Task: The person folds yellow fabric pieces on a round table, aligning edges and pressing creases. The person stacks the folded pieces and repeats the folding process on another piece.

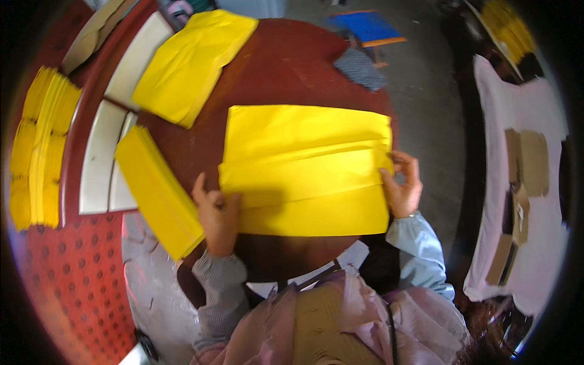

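A wide yellow paper sheet point(298, 176) with horizontal folds across its middle spreads before me over the round dark-red table point(274, 67). At its right edge, the thumb and fingers of my right hand point(403, 185) pinch the paper. My left hand point(219, 222) is at the lower left edge, thumb against the paper, index finger raised and the other fingers curled; its grip is partly hidden. Beside that hand lies a long stack of folded yellow paper point(161, 194), slanting toward me. Another yellow sheet point(194, 64), creased, rests at the far left of the table.
Bundled yellow paper stacks point(42, 149) stand at the far left, beyond cream panels point(100, 161). A grey cloth point(360, 70) lies on the table's far right edge. Behind it is a blue-topped stool point(368, 27). Cardboard pieces point(534, 163) rest on a pink-covered table point(486, 243) at right.
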A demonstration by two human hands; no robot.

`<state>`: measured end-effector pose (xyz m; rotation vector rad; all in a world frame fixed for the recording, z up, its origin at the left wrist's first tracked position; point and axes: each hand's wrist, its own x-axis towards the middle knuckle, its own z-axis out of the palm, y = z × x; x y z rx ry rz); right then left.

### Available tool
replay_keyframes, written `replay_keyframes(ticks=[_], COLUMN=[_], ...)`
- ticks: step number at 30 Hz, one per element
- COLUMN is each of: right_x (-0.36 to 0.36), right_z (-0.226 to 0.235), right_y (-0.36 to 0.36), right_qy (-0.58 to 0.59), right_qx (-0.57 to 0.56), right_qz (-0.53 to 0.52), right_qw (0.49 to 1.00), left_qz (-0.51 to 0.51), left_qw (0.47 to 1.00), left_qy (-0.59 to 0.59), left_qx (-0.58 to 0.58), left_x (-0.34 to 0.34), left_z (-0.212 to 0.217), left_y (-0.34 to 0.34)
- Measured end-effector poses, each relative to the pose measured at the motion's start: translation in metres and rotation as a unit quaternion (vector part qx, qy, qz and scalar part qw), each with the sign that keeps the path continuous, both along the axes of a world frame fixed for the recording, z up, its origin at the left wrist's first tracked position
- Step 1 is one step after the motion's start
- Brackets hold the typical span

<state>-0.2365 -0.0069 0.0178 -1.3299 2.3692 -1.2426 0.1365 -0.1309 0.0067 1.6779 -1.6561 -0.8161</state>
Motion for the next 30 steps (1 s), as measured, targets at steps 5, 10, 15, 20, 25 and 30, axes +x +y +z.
replay_keyframes(ticks=[5, 10, 15, 20, 25, 30], right_x=[-0.004, -0.012, -0.012, -0.009, -0.01, -0.01], right_z=[-0.01, -0.013, -0.015, -0.01, -0.007, -0.008], right_y=[0.0, 0.001, -0.002, -0.003, -0.004, -0.003], right_qy=[0.055, 0.125, 0.148, 0.179, 0.193, 0.174], right_qx=[-0.026, -0.039, -0.045, -0.038, -0.036, -0.033], right_qz=[0.048, 0.114, 0.13, 0.138, 0.144, 0.136], right_qw=[0.997, 0.985, 0.979, 0.973, 0.97, 0.975], left_qz=[-0.01, -0.005, 0.002, -0.035, -0.134, -0.224], left_qw=[0.999, 0.999, 0.999, 0.968, 0.922, 0.953], left_qy=[0.02, 0.026, 0.03, -0.137, -0.227, -0.045], left_qx=[-0.03, -0.03, -0.018, -0.209, -0.285, -0.198], left_x=[-0.001, -0.003, -0.003, -0.014, -0.027, -0.03], left_z=[0.006, 0.009, 0.006, 0.018, 0.022, 0.006], left_y=[0.007, 0.003, 0.004, 0.005, -0.003, -0.005])
